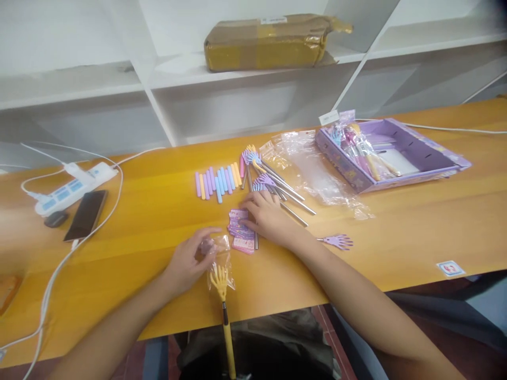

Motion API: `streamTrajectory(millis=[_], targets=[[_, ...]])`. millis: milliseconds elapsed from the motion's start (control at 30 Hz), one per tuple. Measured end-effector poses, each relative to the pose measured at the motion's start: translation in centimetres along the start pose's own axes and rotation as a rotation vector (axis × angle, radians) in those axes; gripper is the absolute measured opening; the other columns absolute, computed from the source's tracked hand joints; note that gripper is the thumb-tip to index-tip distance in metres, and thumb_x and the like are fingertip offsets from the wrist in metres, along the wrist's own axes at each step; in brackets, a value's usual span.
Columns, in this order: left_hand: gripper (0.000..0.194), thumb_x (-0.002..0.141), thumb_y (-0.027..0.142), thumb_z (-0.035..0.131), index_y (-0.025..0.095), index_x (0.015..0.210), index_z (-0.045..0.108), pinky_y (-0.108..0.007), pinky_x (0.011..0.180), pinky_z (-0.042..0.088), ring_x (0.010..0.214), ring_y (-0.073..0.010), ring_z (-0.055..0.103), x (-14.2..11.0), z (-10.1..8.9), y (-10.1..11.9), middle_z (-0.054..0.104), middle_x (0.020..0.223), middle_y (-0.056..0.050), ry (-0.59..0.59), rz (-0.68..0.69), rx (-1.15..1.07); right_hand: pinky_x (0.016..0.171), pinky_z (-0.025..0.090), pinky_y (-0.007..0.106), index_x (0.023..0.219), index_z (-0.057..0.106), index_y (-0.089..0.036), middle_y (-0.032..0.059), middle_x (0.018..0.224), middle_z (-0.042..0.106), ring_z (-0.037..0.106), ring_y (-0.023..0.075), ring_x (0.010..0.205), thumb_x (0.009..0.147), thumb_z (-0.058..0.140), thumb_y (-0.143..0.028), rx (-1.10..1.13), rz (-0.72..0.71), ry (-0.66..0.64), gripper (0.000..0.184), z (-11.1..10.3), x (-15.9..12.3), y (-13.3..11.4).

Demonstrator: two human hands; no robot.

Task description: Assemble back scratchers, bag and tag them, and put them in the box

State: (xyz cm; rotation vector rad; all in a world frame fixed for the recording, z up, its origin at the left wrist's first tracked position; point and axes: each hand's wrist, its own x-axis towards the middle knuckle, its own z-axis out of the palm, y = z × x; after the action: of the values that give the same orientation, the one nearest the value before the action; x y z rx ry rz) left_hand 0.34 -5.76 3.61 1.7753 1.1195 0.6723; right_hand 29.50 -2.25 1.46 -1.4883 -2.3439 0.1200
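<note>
My left hand (pixel 190 261) is curled at the side of a small clear plastic bag (pixel 226 258), its thumb on the plastic. Partly inside or under that bag is the yellow hand-shaped head of a back scratcher (pixel 219 279); its yellow handle hangs past the table edge. My right hand (pixel 265 216) reaches over a fanned pile of purple printed cards (pixel 242 245), thumb and fingers apart, the thumb touching or just above them. Behind its fingers lie several metal-rod back scratchers (pixel 293 190) with coloured hand heads. One purple scratcher head (pixel 338 241) rests beside my right forearm.
A row of pastel handle tubes (pixel 219 182) lies behind the cards. Clear wrappers (pixel 309 163) spread toward a purple tray (pixel 420 174) holding bagged scratchers. At left are a phone (pixel 86 215), a power strip (pixel 75 187) and white cables. A taped carton (pixel 269 45) sits on the shelf.
</note>
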Motion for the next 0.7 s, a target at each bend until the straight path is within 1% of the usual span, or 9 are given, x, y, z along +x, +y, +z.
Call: streamTrajectory(millis=[67, 100, 200, 233, 300, 367, 400, 567, 700], targets=[[0.025, 0.102, 0.042, 0.068, 0.024, 0.118, 0.074, -0.028, 0.07, 0.059, 0.073, -0.0173, 0.07, 0.3, -0.6, 0.2, 0.072, 0.085, -0.002, -0.005, 0.035, 0.004, 0.095, 0.039, 0.045, 0.118, 0.07, -0.021, 0.0136, 0.128, 0.067, 0.054, 0.0336, 0.119, 0.103, 0.073, -0.037, 0.023, 0.007, -0.002, 0.022, 0.1, 0.0, -0.1], [0.023, 0.103, 0.044, 0.067, 0.023, 0.109, 0.075, -0.028, 0.068, 0.059, 0.071, -0.0171, 0.07, 0.5, -0.8, 0.3, 0.072, 0.085, -0.002, -0.002, 0.051, -0.01, 0.095, 0.038, 0.045, 0.115, 0.07, -0.02, 0.0131, 0.126, 0.067, 0.054, 0.0327, 0.118, 0.103, 0.073, -0.036, 0.037, 0.009, -0.004, 0.02, 0.2, 0.0, -0.1], [0.028, 0.106, 0.045, 0.065, 0.021, 0.094, 0.073, -0.027, 0.064, 0.059, 0.067, -0.0161, 0.071, 1.0, -1.1, 0.4, 0.071, 0.082, -0.003, 0.001, 0.073, -0.035, 0.096, 0.037, 0.045, 0.119, 0.068, -0.02, 0.0121, 0.125, 0.069, 0.056, 0.0316, 0.117, 0.103, 0.073, -0.034, 0.066, 0.01, 0.001, 0.021, 0.5, 0.1, -0.2], [0.028, 0.105, 0.046, 0.066, 0.021, 0.094, 0.072, -0.027, 0.063, 0.058, 0.066, -0.0157, 0.07, 1.1, -1.0, 0.2, 0.07, 0.08, -0.002, -0.005, 0.061, -0.049, 0.096, 0.037, 0.045, 0.122, 0.068, -0.021, 0.0119, 0.125, 0.07, 0.057, 0.0318, 0.117, 0.103, 0.073, -0.034, 0.074, 0.01, 0.003, 0.024, 0.6, 0.1, -0.1], [0.025, 0.105, 0.046, 0.067, 0.021, 0.102, 0.071, -0.026, 0.061, 0.057, 0.062, -0.0151, 0.069, 1.2, -0.7, -0.2, 0.07, 0.076, 0.0, -0.029, 0.011, -0.123, 0.098, 0.037, 0.046, 0.128, 0.067, -0.021, 0.0116, 0.127, 0.071, 0.058, 0.0323, 0.118, 0.103, 0.073, -0.031, 0.092, 0.017, 0.009, 0.027, 0.9, 0.2, -0.1], [0.028, 0.105, 0.048, 0.067, 0.021, 0.112, 0.069, -0.026, 0.06, 0.057, 0.059, -0.0147, 0.068, 1.3, -0.4, -0.7, 0.069, 0.073, 0.002, -0.056, -0.043, -0.229, 0.098, 0.037, 0.046, 0.13, 0.067, -0.021, 0.0117, 0.127, 0.072, 0.059, 0.0325, 0.119, 0.103, 0.073, -0.028, 0.12, 0.028, 0.011, 0.028, 1.1, 0.3, 0.1], [0.029, 0.105, 0.048, 0.067, 0.021, 0.114, 0.068, -0.026, 0.059, 0.056, 0.059, -0.0144, 0.068, 1.3, -0.3, -0.9, 0.068, 0.073, 0.002, -0.067, -0.057, -0.269, 0.098, 0.037, 0.046, 0.13, 0.067, -0.021, 0.0118, 0.126, 0.073, 0.06, 0.0326, 0.118, 0.102, 0.073, -0.026, 0.135, 0.034, 0.012, 0.028, 1.2, 0.3, 0.2], [0.035, 0.101, 0.052, 0.072, 0.017, 0.105, 0.077, -0.026, 0.063, 0.055, 0.062, -0.0134, 0.068, 1.7, -0.7, -1.2, 0.07, 0.078, -0.001, -0.089, -0.088, -0.337, 0.096, 0.038, 0.045, 0.125, 0.071, -0.024, 0.0104, 0.122, 0.071, 0.059, 0.032, 0.117, 0.098, 0.077, -0.021, 0.177, 0.057, 0.017, 0.028, 1.3, 0.1, 0.3], [0.044, 0.1, 0.058, 0.07, 0.016, 0.103, 0.082, -0.028, 0.065, 0.055, 0.065, -0.0149, 0.068, 2.1, -1.3, -1.5, 0.075, 0.081, -0.005, -0.102, -0.112, -0.376, 0.095, 0.038, 0.044, 0.112, 0.069, -0.023, 0.0091, 0.116, 0.068, 0.059, 0.0306, 0.114, 0.098, 0.075, -0.02, 0.179, 0.089, 0.007, 0.015, 0.7, 0.0, -0.1]])
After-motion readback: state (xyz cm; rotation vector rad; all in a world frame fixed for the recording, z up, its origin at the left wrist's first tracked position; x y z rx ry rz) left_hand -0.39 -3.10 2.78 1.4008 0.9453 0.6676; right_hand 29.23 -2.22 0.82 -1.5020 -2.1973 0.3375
